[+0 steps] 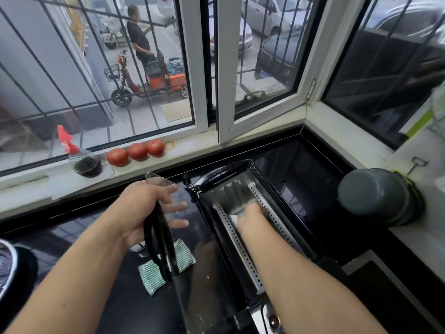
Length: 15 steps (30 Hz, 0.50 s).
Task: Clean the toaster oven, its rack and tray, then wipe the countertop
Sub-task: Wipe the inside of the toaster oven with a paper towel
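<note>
Head view, left hand (144,208) grip clamped on oven door handle (157,239), right hand (250,219) inside toaster oven (284,189), grip blurred, cannot tell

The right hand (250,216) is smeared by motion blur inside the toaster oven (243,213), so its fingers cannot be made out, and the pale thing (234,216) beneath it is too blurred to name. Whether that hand grips or only presses cannot be told. The oven's near end runs out of the bottom edge, and the right forearm covers part of its perforated side. The green scouring pad (183,255) is partly hidden behind the glass door (163,239) and its dark handle. At the left edge a round object (7,263) is cut off. At the right edge, blurred things (431,116) stay unreadable.
</note>
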Motion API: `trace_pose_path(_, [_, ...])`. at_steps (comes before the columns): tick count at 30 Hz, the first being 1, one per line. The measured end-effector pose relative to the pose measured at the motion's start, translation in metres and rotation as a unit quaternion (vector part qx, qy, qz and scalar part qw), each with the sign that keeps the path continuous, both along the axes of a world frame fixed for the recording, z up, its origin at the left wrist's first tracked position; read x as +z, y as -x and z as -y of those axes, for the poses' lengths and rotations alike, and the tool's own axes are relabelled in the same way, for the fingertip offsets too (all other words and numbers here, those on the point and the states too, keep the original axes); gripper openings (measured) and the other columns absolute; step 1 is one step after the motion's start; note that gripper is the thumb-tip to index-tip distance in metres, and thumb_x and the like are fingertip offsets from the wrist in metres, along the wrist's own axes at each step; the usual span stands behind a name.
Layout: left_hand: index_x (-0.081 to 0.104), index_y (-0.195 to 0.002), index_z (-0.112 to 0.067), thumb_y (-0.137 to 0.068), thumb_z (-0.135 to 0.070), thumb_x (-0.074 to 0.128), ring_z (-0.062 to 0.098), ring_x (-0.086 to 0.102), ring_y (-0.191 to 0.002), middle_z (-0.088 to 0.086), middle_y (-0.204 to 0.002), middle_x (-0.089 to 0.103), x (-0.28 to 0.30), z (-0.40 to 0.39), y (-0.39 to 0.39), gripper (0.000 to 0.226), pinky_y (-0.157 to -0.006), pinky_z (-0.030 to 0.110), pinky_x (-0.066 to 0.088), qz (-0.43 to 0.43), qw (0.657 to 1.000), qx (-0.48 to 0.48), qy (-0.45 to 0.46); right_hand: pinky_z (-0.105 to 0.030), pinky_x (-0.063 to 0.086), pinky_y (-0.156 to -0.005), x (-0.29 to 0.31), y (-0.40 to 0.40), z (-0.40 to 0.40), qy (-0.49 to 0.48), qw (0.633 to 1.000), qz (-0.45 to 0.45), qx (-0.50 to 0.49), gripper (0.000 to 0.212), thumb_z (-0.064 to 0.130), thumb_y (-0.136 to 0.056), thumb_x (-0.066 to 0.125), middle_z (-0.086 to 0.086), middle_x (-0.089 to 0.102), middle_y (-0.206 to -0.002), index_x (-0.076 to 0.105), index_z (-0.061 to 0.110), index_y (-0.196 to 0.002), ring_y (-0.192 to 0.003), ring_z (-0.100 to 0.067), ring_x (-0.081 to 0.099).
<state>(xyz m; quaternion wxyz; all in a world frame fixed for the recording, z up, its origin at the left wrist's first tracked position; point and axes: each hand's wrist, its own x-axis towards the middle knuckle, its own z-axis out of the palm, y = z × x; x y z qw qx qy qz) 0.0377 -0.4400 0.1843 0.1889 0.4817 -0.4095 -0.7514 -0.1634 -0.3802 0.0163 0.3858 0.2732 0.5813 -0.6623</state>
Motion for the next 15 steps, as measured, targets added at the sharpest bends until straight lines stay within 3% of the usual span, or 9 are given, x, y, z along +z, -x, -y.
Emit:
trace_pose_path(3, [0.043, -0.149, -0.006, -0.089, 0.019, 0.037, 0.044, 0.071, -0.106, 0.012, -0.141, 0.058, -0.001, 0.001, -0.001, 0.065, -0.061, 0.055, 0.063, -0.002, 1.0, -0.003, -0.001, -0.048, 0.059, -0.083, -0.032, 0.017, 0.011, -0.019, 0.999, 0.013, 0.025, 0.026, 0.007, -0.098, 0.037, -0.02, 0.066, -0.115, 0.059, -0.001, -0.11, -0.101, -0.037, 0.064])
trace_pose_path(7, [0.046, -0.144, -0.006, -0.09, 0.02, 0.037, 0.044, 0.071, -0.107, 0.011, -0.14, 0.059, -0.001, 0.001, -0.004, 0.061, -0.066, 0.059, 0.063, -0.004, 1.0, -0.001, 0.0, -0.03, 0.047, -0.056, 0.011, 0.004, 0.016, -0.034, 0.997, -0.028, 0.058, 0.034, 0.004, -0.102, 0.026, -0.009, 0.06, -0.083, 0.056, 0.009, -0.115, -0.067, -0.021, 0.057])
trace_pose_path(9, [0.048, -0.14, -0.006, -0.09, 0.02, 0.037, 0.043, 0.07, -0.108, 0.011, -0.14, 0.059, -0.001, 0.0, -0.006, 0.057, -0.068, 0.06, 0.062, -0.008, 1.0, -0.001, -0.001, -0.034, 0.052, -0.061, 0.018, 0.003, 0.023, -0.037, 0.996, -0.045, 0.073, 0.03, 0.001, -0.101, 0.027, -0.007, 0.055, -0.089, 0.05, 0.015, -0.113, -0.068, -0.019, 0.053])
trace_pose_path(10, [0.048, -0.141, -0.006, -0.09, 0.019, 0.037, 0.043, 0.07, -0.108, 0.011, -0.14, 0.059, -0.001, -0.001, -0.006, 0.058, -0.068, 0.06, 0.062, -0.009, 1.0, -0.002, 0.0, -0.037, 0.057, -0.073, 0.016, 0.004, 0.028, -0.041, 0.992, -0.06, 0.107, 0.03, -0.001, -0.1, 0.028, -0.008, 0.056, -0.096, 0.05, 0.013, -0.115, -0.07, -0.019, 0.054])
trace_pose_path(12, [0.044, -0.145, -0.006, -0.09, 0.019, 0.038, 0.043, 0.07, -0.108, 0.011, -0.14, 0.059, -0.003, -0.002, -0.006, 0.061, -0.069, 0.06, 0.062, -0.008, 1.0, 0.001, 0.001, -0.038, 0.052, -0.099, 0.006, 0.012, 0.032, -0.048, 0.978, -0.057, 0.193, 0.031, -0.002, -0.098, 0.029, -0.012, 0.059, -0.099, 0.055, 0.001, -0.114, -0.072, -0.019, 0.056])
trace_pose_path(13, [0.043, -0.147, -0.006, -0.09, 0.019, 0.038, 0.043, 0.071, -0.107, 0.011, -0.14, 0.059, -0.003, -0.002, -0.006, 0.063, -0.069, 0.061, 0.062, -0.008, 1.0, 0.003, 0.002, -0.034, 0.052, -0.098, 0.007, 0.015, 0.029, -0.045, 0.97, -0.035, 0.238, 0.025, -0.002, -0.098, 0.031, -0.012, 0.06, -0.093, 0.056, -0.002, -0.103, -0.072, -0.019, 0.056])
trace_pose_path(15, [0.046, -0.145, -0.005, -0.09, 0.018, 0.039, 0.042, 0.072, -0.107, 0.011, -0.14, 0.058, -0.003, -0.003, -0.006, 0.06, -0.067, 0.059, 0.063, -0.009, 1.0, 0.001, 0.002, -0.03, 0.052, -0.078, 0.019, 0.016, 0.019, -0.023, 0.955, 0.016, 0.297, 0.02, -0.003, -0.099, 0.037, -0.012, 0.066, -0.082, 0.055, 0.001, -0.091, -0.077, -0.023, 0.061])
